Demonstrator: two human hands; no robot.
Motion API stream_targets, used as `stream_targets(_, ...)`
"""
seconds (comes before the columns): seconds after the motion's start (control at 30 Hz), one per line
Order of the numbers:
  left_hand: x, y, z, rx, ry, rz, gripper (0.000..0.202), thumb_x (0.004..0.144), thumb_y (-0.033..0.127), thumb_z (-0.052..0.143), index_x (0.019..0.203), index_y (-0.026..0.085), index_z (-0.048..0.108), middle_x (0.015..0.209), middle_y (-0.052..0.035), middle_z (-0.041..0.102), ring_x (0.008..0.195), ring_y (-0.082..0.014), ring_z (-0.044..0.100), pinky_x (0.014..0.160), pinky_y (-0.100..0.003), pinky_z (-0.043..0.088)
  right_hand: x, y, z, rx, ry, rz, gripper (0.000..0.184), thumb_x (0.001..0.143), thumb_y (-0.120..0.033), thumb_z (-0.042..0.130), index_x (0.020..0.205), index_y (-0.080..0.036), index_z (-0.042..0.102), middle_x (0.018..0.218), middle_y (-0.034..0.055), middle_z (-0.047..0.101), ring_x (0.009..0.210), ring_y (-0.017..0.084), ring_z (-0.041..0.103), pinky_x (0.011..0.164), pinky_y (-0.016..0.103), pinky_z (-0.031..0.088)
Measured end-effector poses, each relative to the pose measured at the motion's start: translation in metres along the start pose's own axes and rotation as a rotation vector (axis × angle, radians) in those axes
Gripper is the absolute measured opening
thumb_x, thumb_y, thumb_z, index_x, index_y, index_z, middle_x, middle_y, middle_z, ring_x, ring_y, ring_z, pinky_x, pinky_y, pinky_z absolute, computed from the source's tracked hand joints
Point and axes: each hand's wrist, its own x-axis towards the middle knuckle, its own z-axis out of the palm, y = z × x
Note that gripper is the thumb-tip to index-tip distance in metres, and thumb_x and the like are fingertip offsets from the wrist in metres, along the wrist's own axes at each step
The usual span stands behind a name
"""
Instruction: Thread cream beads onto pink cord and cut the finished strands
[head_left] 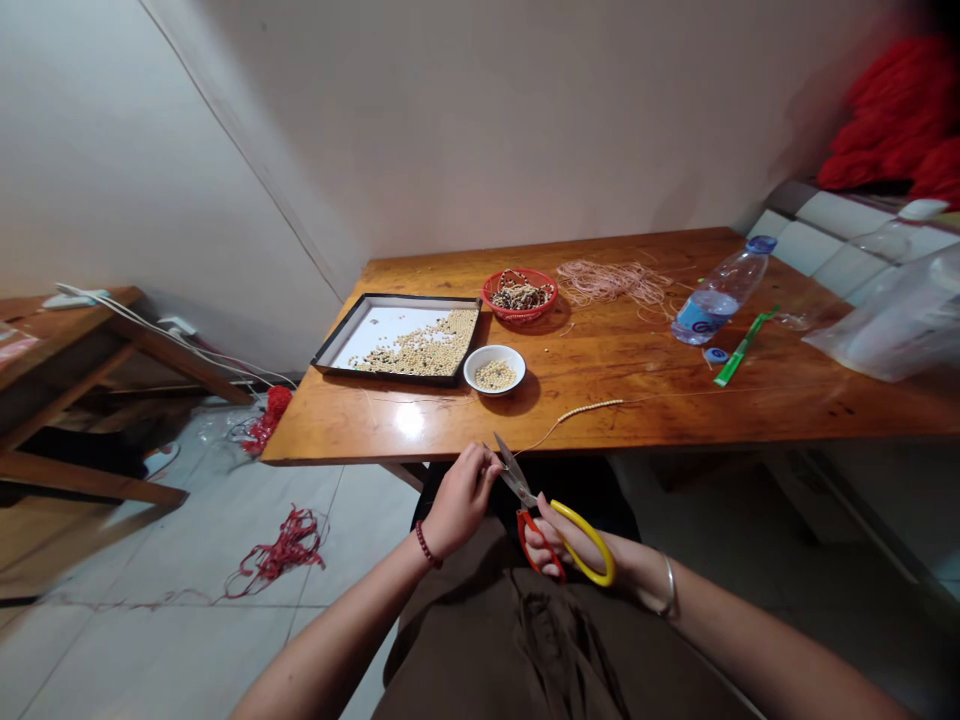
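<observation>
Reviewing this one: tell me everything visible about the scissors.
The scissors have grey, metallic blades and two loop handles, one yellow, one red, apparently plastic. The right hand holds them by the handles, blades parted and pointing forward, close to the left hand. Whether the blades touch anything is unclear.

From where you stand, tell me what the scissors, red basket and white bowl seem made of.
Scissors: gray metal blades, probably steel, by their sheen; smooth red and yellow handles look plastic-coated.
Red basket: likely smooth plastic, by its uniform color.
White bowl: smooth, slightly shiny; ceramic, enamel or plastic, can't tell.
</observation>
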Motion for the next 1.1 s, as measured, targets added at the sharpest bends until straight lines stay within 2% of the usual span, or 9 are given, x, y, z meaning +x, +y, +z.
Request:
stream_targets(0.33, -0.001, -0.004, 0.007, -0.054, 0.032, -0.009, 0.020, 0.097, 0.029, 0.036, 0.083, 0.019, 0.046, 0.086, -0.0031, 0.048, 0.081, -0.0148, 0.046, 0.078, -0.028, 0.041, 0.005, 0.005, 0.003, 0.043, 0.038, 0.038, 0.070, 0.069, -0.089, 0.022, 0.065, -0.020, 0.033, 0.050, -0.0081, 0.032, 0.040, 0.005, 0.027, 0.046, 0.021, 0.020)
stream_targets(0.53, 0.000, -0.005, 0.005, -0.074, 0.086, -0.019, 0.020, 0.095, 0.032, 0.043, 0.084, 0.018, 0.052, 0.084, -0.0029, 0.055, 0.079, -0.0147, 0.051, 0.075, -0.027, 0.042, 0.002, -0.001, 0.001, 0.129, -0.065, 0.043, 0.069, 0.070, -0.087, 0.028, 0.068, -0.019, 0.038, 0.054, -0.0057, 0.037, 0.045, 0.007, 0.032, 0.049, 0.022, 0.024)
stream_targets(0.73, -0.002, -0.005, 0.004, 0.023, 0.179, -0.016, 0.017, 0.092, 0.031, 0.051, 0.085, 0.019, 0.059, 0.085, -0.0028, 0.062, 0.078, -0.0145, 0.056, 0.072, -0.026, 0.043, -0.008, -0.006, 0.009, 0.113, -0.023, -0.031, 0.065, 0.069, -0.084, 0.040, 0.071, -0.019, 0.039, 0.058, -0.0053, 0.039, 0.048, 0.007, 0.034, 0.050, 0.023, 0.025)
stream_targets(1.0, -0.005, -0.002, 0.000, 0.162, 0.160, 0.086, 0.012, 0.090, 0.028, 0.054, 0.085, 0.020, 0.060, 0.083, -0.0011, 0.062, 0.078, -0.0136, 0.056, 0.071, -0.025, 0.043, -0.003, 0.005, 0.003, 0.108, 0.015, -0.065, 0.061, 0.072, -0.079, 0.046, 0.073, -0.018, 0.045, 0.062, -0.0040, 0.041, 0.050, 0.007, 0.034, 0.051, 0.024, 0.024)
stream_targets(1.1, -0.004, 0.000, 0.000, 0.185, 0.156, 0.112, 0.012, 0.090, 0.028, 0.054, 0.086, 0.020, 0.061, 0.083, -0.0013, 0.062, 0.079, -0.0139, 0.056, 0.073, -0.026, 0.043, -0.004, 0.007, 0.002, 0.056, 0.021, -0.081, 0.065, 0.073, -0.081, 0.041, 0.075, -0.017, 0.049, 0.064, -0.0018, 0.044, 0.051, 0.008, 0.037, 0.053, 0.026, 0.025)
